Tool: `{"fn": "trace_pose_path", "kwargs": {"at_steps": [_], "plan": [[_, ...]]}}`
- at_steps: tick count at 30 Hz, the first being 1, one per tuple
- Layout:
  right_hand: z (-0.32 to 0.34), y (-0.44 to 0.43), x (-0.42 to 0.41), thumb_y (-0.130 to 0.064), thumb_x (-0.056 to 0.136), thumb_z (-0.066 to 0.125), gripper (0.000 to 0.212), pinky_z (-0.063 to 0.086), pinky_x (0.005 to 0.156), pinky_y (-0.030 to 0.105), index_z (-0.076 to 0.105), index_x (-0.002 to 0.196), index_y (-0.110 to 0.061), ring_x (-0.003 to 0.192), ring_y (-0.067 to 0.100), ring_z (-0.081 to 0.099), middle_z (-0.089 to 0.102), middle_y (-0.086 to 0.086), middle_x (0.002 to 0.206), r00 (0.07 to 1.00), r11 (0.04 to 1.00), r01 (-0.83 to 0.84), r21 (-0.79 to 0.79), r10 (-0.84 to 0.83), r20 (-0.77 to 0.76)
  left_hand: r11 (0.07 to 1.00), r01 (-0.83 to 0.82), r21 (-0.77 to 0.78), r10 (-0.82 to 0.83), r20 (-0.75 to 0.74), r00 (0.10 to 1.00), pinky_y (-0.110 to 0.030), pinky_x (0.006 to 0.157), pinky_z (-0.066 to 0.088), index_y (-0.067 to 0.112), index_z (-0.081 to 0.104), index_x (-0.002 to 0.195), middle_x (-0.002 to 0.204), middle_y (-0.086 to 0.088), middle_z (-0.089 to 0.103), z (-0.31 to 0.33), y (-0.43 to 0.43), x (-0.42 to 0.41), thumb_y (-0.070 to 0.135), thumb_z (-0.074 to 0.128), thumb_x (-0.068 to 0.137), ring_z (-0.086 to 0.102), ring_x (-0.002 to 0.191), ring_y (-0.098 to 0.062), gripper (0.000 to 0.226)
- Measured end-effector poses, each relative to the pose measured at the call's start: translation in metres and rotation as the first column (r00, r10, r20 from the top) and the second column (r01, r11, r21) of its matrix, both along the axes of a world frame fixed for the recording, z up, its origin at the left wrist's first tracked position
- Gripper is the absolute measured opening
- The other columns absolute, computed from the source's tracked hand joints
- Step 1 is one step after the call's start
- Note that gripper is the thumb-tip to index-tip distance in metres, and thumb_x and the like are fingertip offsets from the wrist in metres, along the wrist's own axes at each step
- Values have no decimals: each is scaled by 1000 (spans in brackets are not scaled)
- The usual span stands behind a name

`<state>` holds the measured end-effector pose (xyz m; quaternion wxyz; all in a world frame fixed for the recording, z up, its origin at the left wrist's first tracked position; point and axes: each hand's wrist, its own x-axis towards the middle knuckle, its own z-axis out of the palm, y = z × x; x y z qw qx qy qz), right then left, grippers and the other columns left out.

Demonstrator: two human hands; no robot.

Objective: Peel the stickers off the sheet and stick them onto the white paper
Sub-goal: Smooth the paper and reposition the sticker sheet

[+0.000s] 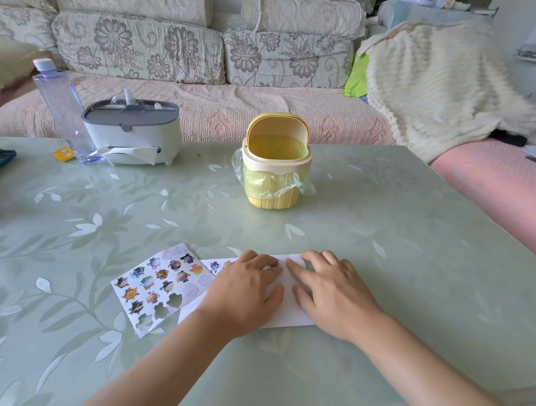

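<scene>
The left hand (243, 290) and right hand (333, 294) lie flat on the paper (287, 314), grasping nothing. The stickers (162, 273) seem flimsy; better to peel from an edge.

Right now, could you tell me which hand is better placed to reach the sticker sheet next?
Left, probably: the left hand lies beside the sheet, while the right hand rests farther along the paper.

Both hands, left (246, 287) and right (330, 291), lie flat, fingers extended.

Both hands, L (245, 287) & R (332, 291), are pressing flat on the white paper (289, 312). Sticker sheet (160, 285) is lying just left, its edge overlapping the paper. Yellow bin (276, 163) is standing further back on the table (382, 240).
</scene>
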<state>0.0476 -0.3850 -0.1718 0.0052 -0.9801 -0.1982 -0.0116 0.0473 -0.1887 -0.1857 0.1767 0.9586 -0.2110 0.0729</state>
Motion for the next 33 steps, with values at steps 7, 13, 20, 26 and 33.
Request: {"fn": "trace_pose_path", "kwargs": {"at_steps": [7,13,20,26,33], "plan": [[6,2,0,-42,96,25,51,45,94,40,63,121,-19,123,22,48,54,-2,137,1000,1000,20,5,-20,12,997,71,8,-71,-33,997,-40,101,44,19,58,134,144,7,49,-5,5,-2,44,22,88,42,125,-17,64],[9,26,-4,-60,86,4,86,-3,125,30,19,160,-17,156,15,-6,0,1,170,987,990,-118,81,126,-96,998,46,43,-48,37,998,-35,118,29,10,52,142,156,-4,42,-5,19,-6,37,39,93,37,144,-21,57],[-11,26,-2,-69,82,-6,93,-6,125,29,-6,161,-20,152,5,-17,-19,-9,165,974,990,-131,60,140,-176,970,-2,242,36,-135,990,-28,117,-20,22,-13,155,159,8,-26,-11,34,-14,67,-29,76,-29,146,-9,93],[-5,20,-5,-80,78,-14,102,-8,124,31,-7,161,-21,153,7,-16,-16,-5,167,988,1000,4,5,-3,-157,970,-15,242,55,-159,986,-26,115,-25,22,-14,157,159,9,-29,-3,31,-16,62,-17,77,-31,146,-7,89],[-8,46,-1,-63,82,-5,92,-6,126,32,-4,161,-15,152,8,-19,-16,-2,167,973,985,-157,77,168,-160,966,13,258,28,-153,988,-29,119,-21,20,-17,156,159,5,-29,-7,31,-13,68,-44,64,-28,148,-10,107]]}}
